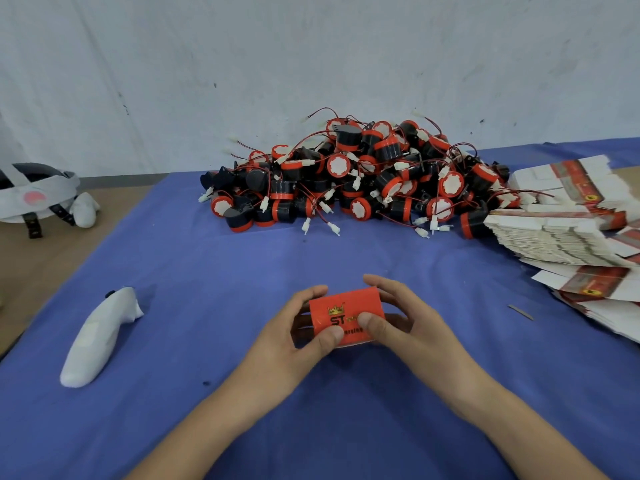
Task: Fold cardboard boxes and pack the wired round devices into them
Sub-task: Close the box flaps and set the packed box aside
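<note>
Head view: both hands are gripping one red box (346, 315) at centre, close to the body, low over the blue cloth (242, 271). Left hand (294, 327) is wrapping the left end and right hand (405, 317) the right end. Thumbs are pressing on the printed top face, and fingers are curling round the far side and underneath. This is reading as squaring up or closing the carton, since holding both ends is likely keeping the walls from collapsing (can't tell if a device is inside or if the end flaps are tucked). Forearms are angling in symmetrically from the bottom corners, wrists turned inward. Pile of wired round devices (363, 178) is sitting at the far edge, well apart from the box. Flat box blanks (561, 230) are fanning out on the right, probably staged there for easy reach.
</note>
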A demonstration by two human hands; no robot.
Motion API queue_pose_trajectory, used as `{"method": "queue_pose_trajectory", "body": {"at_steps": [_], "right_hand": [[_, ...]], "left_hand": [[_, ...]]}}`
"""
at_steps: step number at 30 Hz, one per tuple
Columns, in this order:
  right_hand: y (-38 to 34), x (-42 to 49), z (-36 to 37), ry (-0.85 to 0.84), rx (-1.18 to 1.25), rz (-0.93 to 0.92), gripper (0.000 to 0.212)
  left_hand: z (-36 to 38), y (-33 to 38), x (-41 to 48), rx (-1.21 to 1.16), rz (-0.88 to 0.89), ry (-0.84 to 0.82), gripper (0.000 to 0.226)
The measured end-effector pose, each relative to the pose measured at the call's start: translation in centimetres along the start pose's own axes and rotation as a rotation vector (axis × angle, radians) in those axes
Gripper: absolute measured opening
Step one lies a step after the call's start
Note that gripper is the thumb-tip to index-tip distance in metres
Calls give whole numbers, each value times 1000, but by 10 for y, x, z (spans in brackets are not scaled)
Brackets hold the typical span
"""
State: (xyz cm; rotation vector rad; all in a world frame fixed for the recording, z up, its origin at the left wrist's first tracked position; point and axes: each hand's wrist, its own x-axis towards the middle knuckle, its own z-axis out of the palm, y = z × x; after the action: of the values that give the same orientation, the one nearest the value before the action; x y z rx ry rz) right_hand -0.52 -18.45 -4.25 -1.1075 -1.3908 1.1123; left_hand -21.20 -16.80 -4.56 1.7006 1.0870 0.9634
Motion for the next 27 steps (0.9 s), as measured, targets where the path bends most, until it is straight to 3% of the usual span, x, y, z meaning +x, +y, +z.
{"method": "queue_pose_trajectory", "body": {"at_steps": [17,22,27], "right_hand": [[11,4,9,6,155,-8,32],[7,3,6,94,172,-38,29],[-5,-6,2,302,293,-45,46]], "left_hand": [[9,8,9,-167,-26,89,22],[19,17,13,-312,-50,96,32],[30,39,15,-316,-19,24,39]]}}
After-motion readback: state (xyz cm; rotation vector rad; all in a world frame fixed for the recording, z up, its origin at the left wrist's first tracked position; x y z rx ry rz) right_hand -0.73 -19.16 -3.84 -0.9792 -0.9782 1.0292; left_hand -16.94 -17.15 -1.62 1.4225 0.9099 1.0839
